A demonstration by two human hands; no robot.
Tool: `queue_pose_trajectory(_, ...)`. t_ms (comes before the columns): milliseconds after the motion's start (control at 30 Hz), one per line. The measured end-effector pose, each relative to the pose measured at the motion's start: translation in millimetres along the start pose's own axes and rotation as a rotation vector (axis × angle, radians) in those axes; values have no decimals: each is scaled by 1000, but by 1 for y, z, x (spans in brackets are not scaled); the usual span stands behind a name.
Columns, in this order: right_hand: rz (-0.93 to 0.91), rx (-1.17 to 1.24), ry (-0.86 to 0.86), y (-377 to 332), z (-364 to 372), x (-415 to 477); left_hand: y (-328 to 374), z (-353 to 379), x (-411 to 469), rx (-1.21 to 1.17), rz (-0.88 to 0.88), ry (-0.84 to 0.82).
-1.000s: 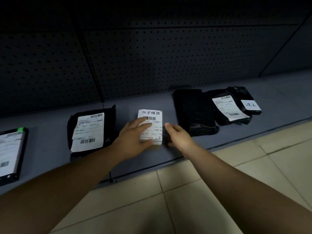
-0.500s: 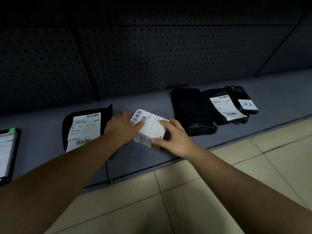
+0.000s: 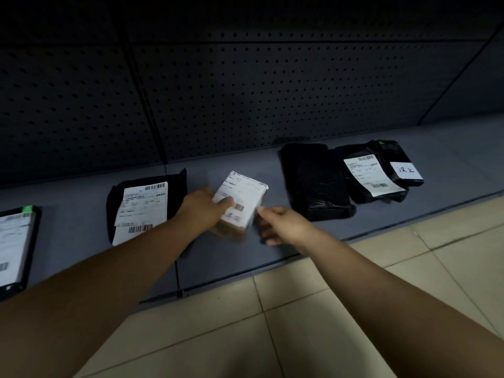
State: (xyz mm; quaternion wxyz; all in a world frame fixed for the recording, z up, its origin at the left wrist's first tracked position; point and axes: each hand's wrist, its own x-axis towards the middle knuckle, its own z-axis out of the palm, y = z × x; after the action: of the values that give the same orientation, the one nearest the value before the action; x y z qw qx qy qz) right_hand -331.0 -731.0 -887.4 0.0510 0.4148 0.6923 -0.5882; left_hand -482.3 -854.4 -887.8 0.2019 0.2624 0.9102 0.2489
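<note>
A small parcel with a white shipping label on its upper face is held tilted just above the grey shelf, its brown underside blurred near the lower edge. It is gripped from its left side by the left hand: the grip is closed round the parcel's edge, with the thumb laid across the label and the other fingers hidden beneath. The right hand is seen just beside the parcel's right edge, its grip slack, the fingers loosely curled and nothing held in them; whether a fingertip touches the parcel cannot be told through the blur. To the left of the parcel, a black bag bearing a large label is laid flat on the shelf, partly covered by the left forearm. A plain black bag is placed to the right, followed by a labelled black bag and a small black pack with a handwritten tag overlapping it. A dark perforated panel is seen behind the shelf, and a tiled floor below it.
</note>
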Motion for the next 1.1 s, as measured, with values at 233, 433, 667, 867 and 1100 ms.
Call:
queue_pose_trajectory(233,80,101,-60,10,-8,9,-1,23,-17,-243,-52,4)
queue_pose_trajectory(433,66,278,-114,6,-7,10,-14,17,-27,-452,-15,-4)
queue_pose_trajectory(667,-68,575,-191,-8,-19,5,-33,-26,-34,-529,263,-70)
queue_pose_trajectory(867,-131,583,-227,-6,-16,1,-52,-45,-44,-59,527,67)
queue_pose_trajectory(1100,-127,602,-198,-4,-13,-20,-43,-41,-47,-111,542,37)
